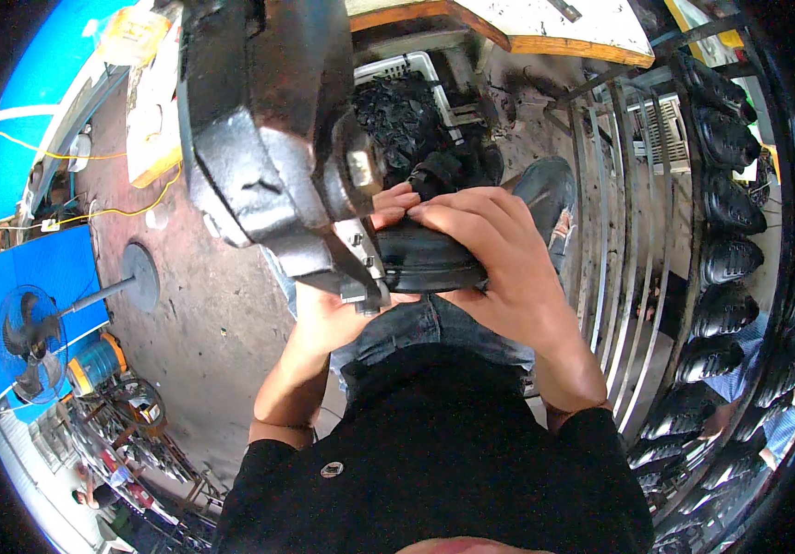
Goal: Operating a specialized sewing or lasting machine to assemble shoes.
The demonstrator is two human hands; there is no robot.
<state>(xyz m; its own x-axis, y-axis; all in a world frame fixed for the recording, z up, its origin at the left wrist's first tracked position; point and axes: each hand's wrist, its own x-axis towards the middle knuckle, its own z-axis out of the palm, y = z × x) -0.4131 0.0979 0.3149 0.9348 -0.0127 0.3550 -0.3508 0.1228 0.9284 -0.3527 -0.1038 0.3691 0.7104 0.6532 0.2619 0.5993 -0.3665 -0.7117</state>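
Note:
A black shoe [430, 254] is held up in front of my body, its ridged sole edge turned toward me. My right hand [503, 254] is closed over its right side, with the fingers across the top and the thumb below. My left hand [325, 319] grips the other end, largely hidden behind the machine; some of its fingertips show beyond the shoe. Just left of the shoe stands a dark metal machine head [273, 157] with a bolted steel foot [360, 263]. That foot lies close against the shoe's left end; whether they touch, I cannot tell.
Beyond the shoe, a white crate [434, 78] holds black scraps. A metal rack [619, 231] stands at the right, beside rows of black shoes [730, 258]. At the left are a standing fan [32, 332] and a yellow cable [106, 214]. A wood-edged table [554, 46] is ahead.

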